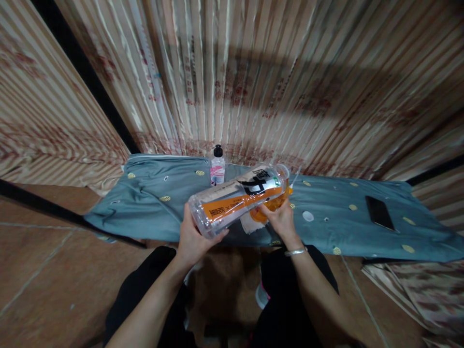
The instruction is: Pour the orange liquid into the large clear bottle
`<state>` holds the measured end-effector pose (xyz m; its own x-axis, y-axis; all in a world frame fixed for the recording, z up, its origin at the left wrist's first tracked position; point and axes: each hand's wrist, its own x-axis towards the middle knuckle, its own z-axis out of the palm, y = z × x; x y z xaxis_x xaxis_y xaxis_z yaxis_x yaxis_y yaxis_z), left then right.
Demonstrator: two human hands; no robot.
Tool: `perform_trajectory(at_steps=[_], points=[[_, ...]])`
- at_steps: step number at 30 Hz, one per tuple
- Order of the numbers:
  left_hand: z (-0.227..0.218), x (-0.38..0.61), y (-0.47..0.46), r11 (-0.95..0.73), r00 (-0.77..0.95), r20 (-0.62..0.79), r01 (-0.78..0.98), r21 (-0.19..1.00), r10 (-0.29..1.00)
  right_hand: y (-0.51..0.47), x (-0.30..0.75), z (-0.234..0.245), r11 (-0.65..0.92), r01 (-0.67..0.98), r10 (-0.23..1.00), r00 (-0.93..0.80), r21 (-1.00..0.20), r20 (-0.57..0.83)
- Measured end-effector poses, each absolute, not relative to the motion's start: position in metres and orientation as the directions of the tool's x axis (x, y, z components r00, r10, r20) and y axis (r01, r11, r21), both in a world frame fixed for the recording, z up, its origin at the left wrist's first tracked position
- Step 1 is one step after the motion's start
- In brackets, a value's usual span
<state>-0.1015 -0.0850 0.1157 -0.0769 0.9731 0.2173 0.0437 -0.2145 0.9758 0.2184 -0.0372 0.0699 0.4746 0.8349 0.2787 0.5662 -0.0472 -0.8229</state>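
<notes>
My left hand [194, 241] is wrapped round the base of a large clear plastic bottle [232, 200] with an orange and silver label. The bottle lies tilted, its narrower end up and to the right. My right hand [281, 217] is closed on an orange see-through container [259, 214], partly hidden behind the bottle and my fingers. A thin whitish stick or tube [296, 175] shows just beyond it. Below the bottle is a crumpled white tissue or cloth [253, 224]. Behind stands a small clear bottle [217, 169] with a black cap and pink label.
A grey-green patterned cloth [152, 208] covers the narrow table. On it lie a white round disc [308, 216] and a black phone [379, 212] at the right. Pleated curtains [235, 82] hang close behind. Dark metal poles [87, 72] frame the sides.
</notes>
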Motion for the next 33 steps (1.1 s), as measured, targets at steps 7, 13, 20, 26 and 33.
perform_trajectory(at_steps=[7, 13, 20, 26, 33], points=[[0.1111, -0.1015, -0.0852, -0.241, -0.075, 0.245, 0.053, 0.969, 0.967, -0.0366, 0.2183, 0.0692, -0.054, 0.556, 0.833, 0.483, -0.829, 0.27], [0.112, -0.1017, -0.0856, -0.237, -0.078, 0.242, 0.061, 0.97, 0.967, -0.036, 0.2196, 0.0664, -0.077, 0.572, 0.839, 0.479, -0.817, 0.256], [0.1111, -0.1002, -0.0856, -0.24, -0.083, 0.245, 0.069, 0.968, 0.966, -0.0361, 0.2198, 0.0664, -0.067, 0.573, 0.835, 0.481, -0.817, 0.269], [0.1123, -0.0989, -0.0851, -0.237, -0.101, 0.243, 0.065, 0.969, 0.965, -0.0374, 0.2183, 0.0708, -0.046, 0.587, 0.83, 0.472, -0.808, 0.295], [0.1119, -0.0979, -0.0852, -0.244, -0.109, 0.249, 0.056, 0.968, 0.962, -0.0368, 0.2197, 0.0638, -0.037, 0.61, 0.821, 0.471, -0.791, 0.324]])
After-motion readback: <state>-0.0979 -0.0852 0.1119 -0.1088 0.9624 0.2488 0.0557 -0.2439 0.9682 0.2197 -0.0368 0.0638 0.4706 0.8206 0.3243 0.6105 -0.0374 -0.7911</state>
